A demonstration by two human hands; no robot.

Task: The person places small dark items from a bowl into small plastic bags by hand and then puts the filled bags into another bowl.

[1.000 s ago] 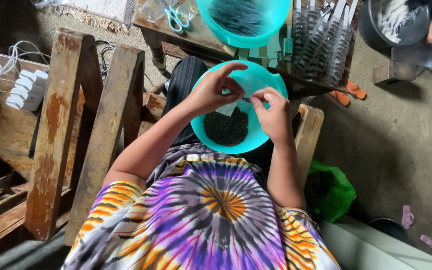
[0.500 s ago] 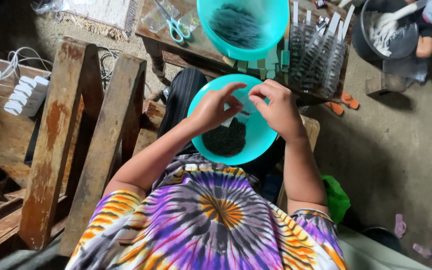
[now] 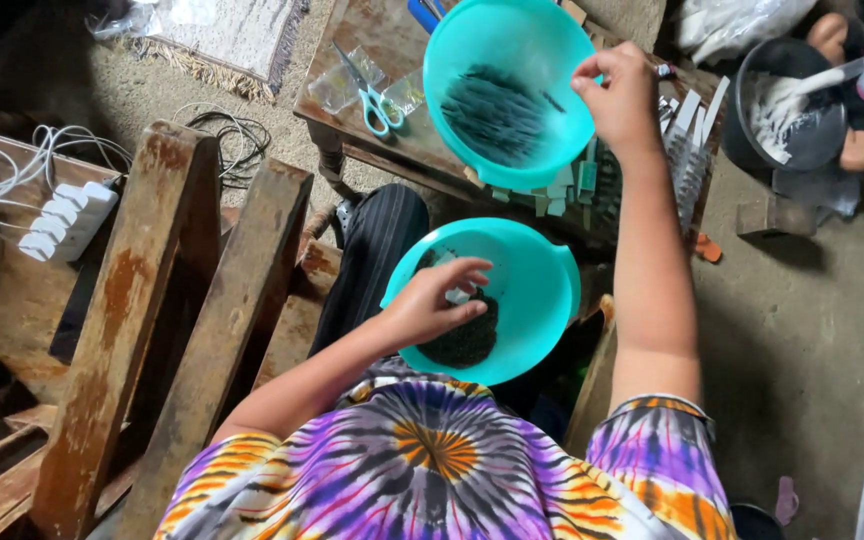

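Teal bowl (image 3: 542, 290) under left hand (image 3: 432, 300)

Soft, even daylight fills the scene, brightest toward one and two o'clock, where the concrete floor (image 3: 812, 300) reads pale grey. The upper teal bowl (image 3: 472, 60) shows a mild sheen along its rim, no harsh glare. Deep shadow swallows the ten o'clock corner and the gap under the counter (image 3: 392, 50). The right hand (image 3: 617, 95) looks slightly soft, perhaps from motion. Straight lines bow toward the frame edges, a wide-lens stretch. The tie-dye shirt (image 3: 432, 470) at six o'clock stays reasonably sharp.
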